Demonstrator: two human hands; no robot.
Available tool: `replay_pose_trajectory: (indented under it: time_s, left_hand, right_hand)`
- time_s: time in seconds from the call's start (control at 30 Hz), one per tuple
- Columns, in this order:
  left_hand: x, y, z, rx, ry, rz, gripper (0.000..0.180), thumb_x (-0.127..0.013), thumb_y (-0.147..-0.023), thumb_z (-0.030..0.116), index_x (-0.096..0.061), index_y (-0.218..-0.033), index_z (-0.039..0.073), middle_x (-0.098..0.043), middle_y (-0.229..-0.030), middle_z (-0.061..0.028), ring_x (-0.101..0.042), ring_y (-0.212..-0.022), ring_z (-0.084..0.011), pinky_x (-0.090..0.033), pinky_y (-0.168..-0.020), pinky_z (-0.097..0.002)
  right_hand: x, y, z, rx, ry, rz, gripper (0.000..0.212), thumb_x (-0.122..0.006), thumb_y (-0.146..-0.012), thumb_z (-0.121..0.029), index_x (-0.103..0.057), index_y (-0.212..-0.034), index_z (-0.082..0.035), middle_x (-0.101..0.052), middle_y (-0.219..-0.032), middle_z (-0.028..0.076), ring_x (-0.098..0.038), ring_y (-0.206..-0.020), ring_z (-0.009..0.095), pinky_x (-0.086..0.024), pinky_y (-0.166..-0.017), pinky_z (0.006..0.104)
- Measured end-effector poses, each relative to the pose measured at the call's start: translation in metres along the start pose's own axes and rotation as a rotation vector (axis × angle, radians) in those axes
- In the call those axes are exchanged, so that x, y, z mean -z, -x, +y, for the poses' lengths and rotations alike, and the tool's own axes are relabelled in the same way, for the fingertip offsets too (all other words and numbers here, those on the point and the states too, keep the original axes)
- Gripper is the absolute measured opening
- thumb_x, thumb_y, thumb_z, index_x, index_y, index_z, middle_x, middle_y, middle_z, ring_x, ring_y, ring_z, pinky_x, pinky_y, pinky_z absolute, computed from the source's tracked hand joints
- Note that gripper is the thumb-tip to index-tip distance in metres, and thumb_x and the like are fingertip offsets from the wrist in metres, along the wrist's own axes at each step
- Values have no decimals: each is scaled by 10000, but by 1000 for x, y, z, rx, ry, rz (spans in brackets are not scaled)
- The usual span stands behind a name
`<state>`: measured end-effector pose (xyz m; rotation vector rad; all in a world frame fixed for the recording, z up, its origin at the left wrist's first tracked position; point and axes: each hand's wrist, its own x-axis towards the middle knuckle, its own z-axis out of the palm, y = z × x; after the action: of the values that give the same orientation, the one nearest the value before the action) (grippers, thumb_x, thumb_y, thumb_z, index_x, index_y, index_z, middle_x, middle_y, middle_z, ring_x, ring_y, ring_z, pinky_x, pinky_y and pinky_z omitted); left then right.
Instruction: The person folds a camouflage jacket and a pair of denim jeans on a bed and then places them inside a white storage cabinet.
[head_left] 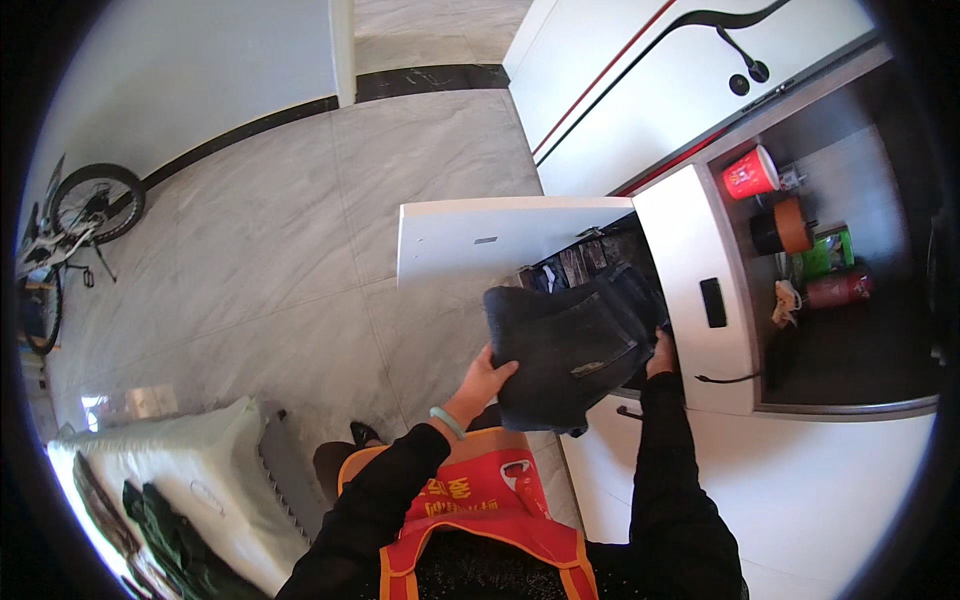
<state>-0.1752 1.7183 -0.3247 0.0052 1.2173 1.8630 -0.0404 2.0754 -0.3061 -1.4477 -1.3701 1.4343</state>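
Note:
A pair of dark folded jeans (570, 350) is held between my two hands, in front of the opened cabinet compartment. My left hand (482, 388), with a pale green bangle at the wrist, grips the jeans' near left edge, thumb on top. My right hand (661, 356) is at their right end beside the cabinet; its fingers are mostly hidden. Behind the jeans, other dark folded clothes (585, 262) show inside the compartment. The white cabinet door (500, 232) stands swung out on the far side.
An open shelf (840, 370) at the right holds a red paper cup (750, 173), a brown-and-black container (783, 228) and a red can (838, 288). A black phone-like object (713, 302) is on the white drawer front. At lower left stands a covered bed (220, 455); a bicycle (75, 235) leans at far left.

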Motion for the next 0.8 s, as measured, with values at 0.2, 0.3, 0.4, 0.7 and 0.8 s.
replay_pose_trajectory:
  time_s: [0.2,0.3,0.4,0.7,0.8]
  left_hand:
    - [-9,-77,-14,-108,-24,-260,463,-569,-862,59,-367,-1274,2,-499,-1222,-126,-492,-1114,-227,-404,-954,-324]
    - [-34,-109,-47,-180,50,-461,488,-543,-872,37,-331,-1311,17,-467,-1266,-111,-449,-1160,-215,-349,-1003,-318]
    - [-44,-134,-65,-259,80,-528,517,-540,-871,26,-307,-1333,28,-462,-1276,-101,-439,-1170,-196,-339,-1008,-312]
    - [-118,-182,-95,-159,155,-657,557,-534,-872,23,-273,-1361,82,-452,-1292,-68,-476,-1104,-162,-414,-887,-279]
    - [-144,-205,-123,-224,176,-693,609,-523,-876,19,-212,-1395,92,-400,-1340,-81,-450,-1123,-164,-404,-858,-272]
  right_hand:
    - [-8,-79,30,324,66,121,504,-605,-793,-201,-479,-1222,32,-495,-1243,133,-453,-1109,257,-346,-961,335]
    - [65,-166,22,504,165,246,534,-643,-768,-150,-468,-1237,37,-485,-1269,137,-463,-1100,266,-368,-942,358]
    - [64,-188,12,655,289,311,512,-627,-785,-183,-481,-1228,28,-493,-1261,141,-472,-1097,276,-371,-940,372]
    - [87,-260,2,645,808,620,498,-577,-816,-249,-482,-1238,-1,-489,-1263,155,-465,-1115,302,-360,-948,409]
    - [86,-279,5,588,999,676,496,-560,-827,-271,-482,-1241,-11,-488,-1263,160,-463,-1121,310,-356,-951,421]
